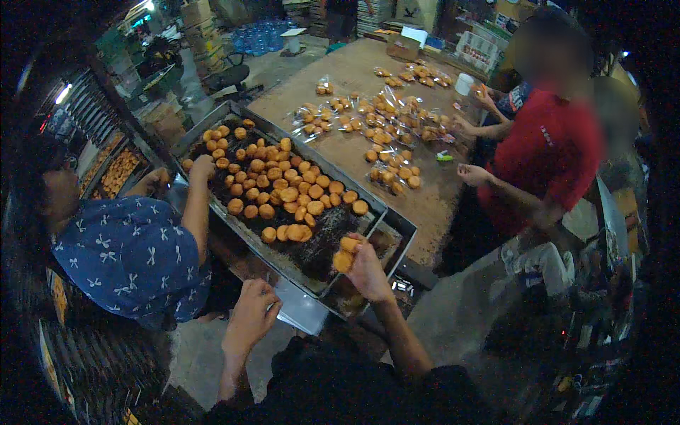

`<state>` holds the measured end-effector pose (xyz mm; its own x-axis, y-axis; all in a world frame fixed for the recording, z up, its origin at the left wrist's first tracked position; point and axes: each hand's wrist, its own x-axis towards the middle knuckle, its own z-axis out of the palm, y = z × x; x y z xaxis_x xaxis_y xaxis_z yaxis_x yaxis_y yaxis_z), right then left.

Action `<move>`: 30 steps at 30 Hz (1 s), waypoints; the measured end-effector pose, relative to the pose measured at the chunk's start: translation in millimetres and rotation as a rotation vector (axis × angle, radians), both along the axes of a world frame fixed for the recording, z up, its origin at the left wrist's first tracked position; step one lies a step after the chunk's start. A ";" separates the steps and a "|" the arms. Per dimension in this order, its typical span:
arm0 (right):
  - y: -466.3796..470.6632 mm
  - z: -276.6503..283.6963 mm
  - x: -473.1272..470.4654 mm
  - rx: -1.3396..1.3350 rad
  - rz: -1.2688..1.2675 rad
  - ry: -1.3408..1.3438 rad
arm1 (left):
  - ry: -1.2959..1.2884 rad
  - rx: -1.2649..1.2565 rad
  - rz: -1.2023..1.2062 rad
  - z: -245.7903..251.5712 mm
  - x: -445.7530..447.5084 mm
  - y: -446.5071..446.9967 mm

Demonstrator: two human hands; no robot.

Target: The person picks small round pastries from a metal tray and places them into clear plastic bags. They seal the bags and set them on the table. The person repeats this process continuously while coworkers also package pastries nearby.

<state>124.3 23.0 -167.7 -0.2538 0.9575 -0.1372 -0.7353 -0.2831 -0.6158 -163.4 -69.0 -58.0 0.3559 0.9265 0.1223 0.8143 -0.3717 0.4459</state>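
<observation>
Two small golden-brown baked buns [343, 260] are held in the fingers of my right hand [367, 273], over the near right end of a dark metal baking tray [329, 234]. Many similar round buns [281, 180] lie loose across the tray, with a short row of them [287, 232] toward its near side. My left hand [251, 313] is raised in front of the tray's near edge, its fingers curled. Whether it pinches anything thin cannot be made out. Close beside it, below the tray, is a pale, shiny plastic sheet or stack of bags [303, 311].
A person in a blue patterned shirt [130, 255] reaches into the tray from the left. Across the brown table [329, 66], clear bags of buns [382, 119] lie near a person in a red shirt [547, 149]. Racked trays of buns [119, 172] stand at left.
</observation>
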 end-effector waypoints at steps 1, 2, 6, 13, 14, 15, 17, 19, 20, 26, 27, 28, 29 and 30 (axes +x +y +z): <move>-4.4 13.5 -6.1 0.068 0.018 0.039 | -0.016 0.014 -0.074 7.9 5.0 3.7; -9.3 26.6 -12.3 0.031 0.014 0.104 | -0.066 -0.002 -0.115 11.1 14.4 8.6; -22.7 68.4 -32.6 -0.029 0.057 -0.192 | -0.154 -0.144 -0.227 15.9 42.8 24.7; -44.6 81.6 -28.9 0.839 -0.002 -1.001 | -0.224 -0.158 -0.265 25.9 51.4 36.5; -42.9 82.0 -25.8 0.866 0.015 -0.998 | -0.236 -0.182 -0.265 26.2 51.2 35.8; -41.2 82.7 -22.9 0.876 0.043 -1.004 | -0.247 -0.206 -0.263 25.3 52.0 35.7; -38.7 86.3 -17.3 0.884 0.091 -0.979 | -0.222 -0.182 -0.267 23.2 53.3 34.3; -37.6 91.8 -13.2 0.895 0.105 -1.048 | -0.197 -0.169 -0.284 20.6 55.3 33.5; -37.7 94.9 -11.1 0.894 0.125 -1.064 | -0.182 -0.161 -0.296 19.2 57.1 33.6; -45.7 111.4 -5.8 0.785 0.095 -1.108 | -0.193 -0.070 -0.314 20.6 65.2 34.8; -46.8 112.8 -6.0 0.869 0.049 -1.161 | -0.193 -0.069 -0.300 21.1 67.3 34.5; -47.4 113.8 -5.7 0.917 0.013 -1.208 | -0.187 -0.052 -0.298 21.6 69.3 34.8; -47.9 114.8 -5.2 0.965 -0.018 -1.239 | -0.171 -0.040 -0.300 22.3 70.9 36.1; -47.6 115.6 -4.0 0.945 0.030 -1.213 | -0.157 -0.017 -0.303 23.4 72.4 37.3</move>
<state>120.4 -24.6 -52.0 -0.4620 0.8079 0.3658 0.3236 0.5376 -0.7786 -91.0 -31.7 -34.7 0.5933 0.7839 0.1830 0.5891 -0.5777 0.5650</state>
